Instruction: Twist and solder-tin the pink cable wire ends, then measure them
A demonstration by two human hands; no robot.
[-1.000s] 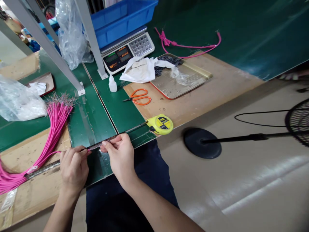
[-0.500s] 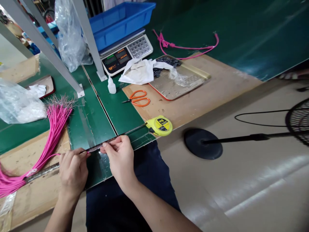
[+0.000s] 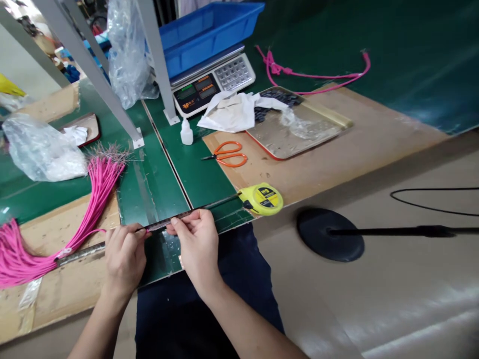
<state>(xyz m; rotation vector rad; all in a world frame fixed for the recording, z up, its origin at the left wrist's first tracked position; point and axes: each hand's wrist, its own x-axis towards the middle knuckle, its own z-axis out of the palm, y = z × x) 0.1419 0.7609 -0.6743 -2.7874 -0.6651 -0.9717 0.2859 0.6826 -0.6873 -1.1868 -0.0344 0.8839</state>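
My left hand [image 3: 125, 254] and my right hand [image 3: 196, 239] are both pinched on one thin pink wire [image 3: 159, 226], stretched between them along the extended blade [image 3: 215, 202] of a yellow tape measure [image 3: 264, 198]. The blade lies flat on the green mat near the front edge. The wire loops back from my left hand toward a big bundle of pink wires [image 3: 80, 209] lying to the left. Bare metal strands show at the bundle's far end.
Orange scissors [image 3: 226, 153], a small white bottle [image 3: 186, 131], a tray [image 3: 299, 132] with white paper and plastic, a digital scale [image 3: 213, 82], a blue bin [image 3: 209, 30], plastic bags and slanted metal frame legs [image 3: 93, 70] stand behind. A fan base [image 3: 329, 234] is on the floor right.
Only the camera has shifted, sliding the scene a little to the right. Both hands keep their pinch on the wire along the tape blade.
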